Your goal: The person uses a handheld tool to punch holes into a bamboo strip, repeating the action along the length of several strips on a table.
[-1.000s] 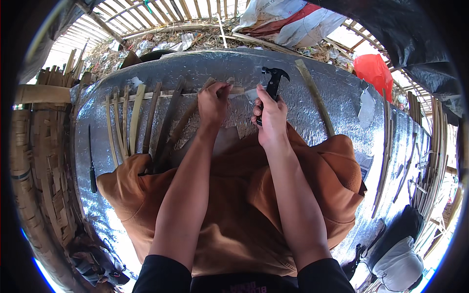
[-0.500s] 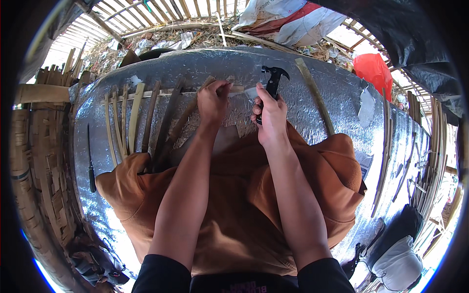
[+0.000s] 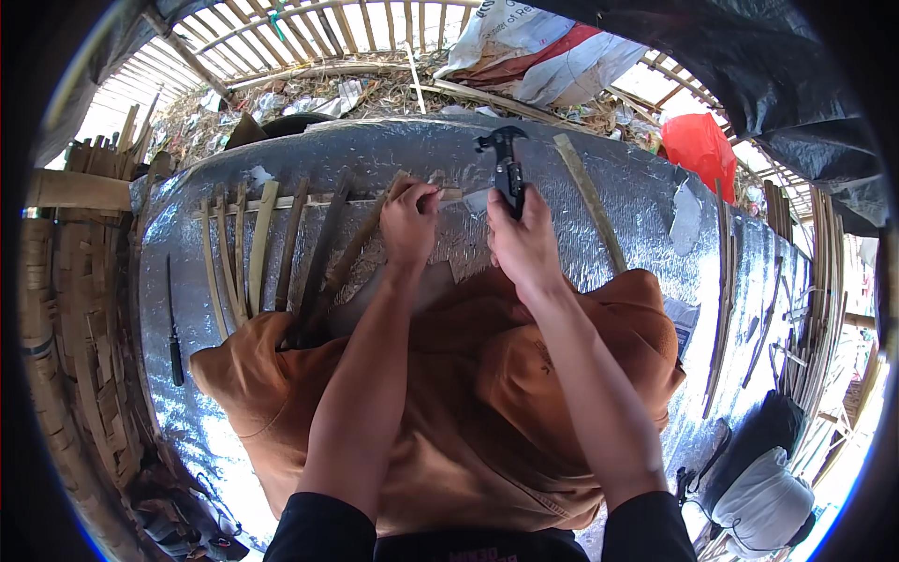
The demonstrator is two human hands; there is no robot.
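My right hand (image 3: 524, 242) is wrapped round the handle of a black claw hammer (image 3: 507, 170), its head pointing away from me above the silver sheet. To its left, my left hand (image 3: 409, 225) is closed in a pinch over the right part of a long crosswise wooden strip (image 3: 323, 200). Whatever its fingertips hold is too small to make out. A brown stick (image 3: 353, 248) runs up to that strip beside my left hand. Several more sticks lie side by side to the left, among them a pale bamboo slat (image 3: 259, 239), their far ends at the crosswise strip.
A brown cloth (image 3: 449, 403) covers my lap. A thin tool with a black handle (image 3: 175, 361) lies at the left on the silver sheet (image 3: 449, 140). Another bamboo slat (image 3: 590, 201) lies right of the hammer. A red plastic bag (image 3: 700, 148) sits at the far right.
My right hand has turned and come slightly nearer to me, swinging the hammer's head a little to the left. My left hand stays pinched at the strip. The whole view has shifted slightly.
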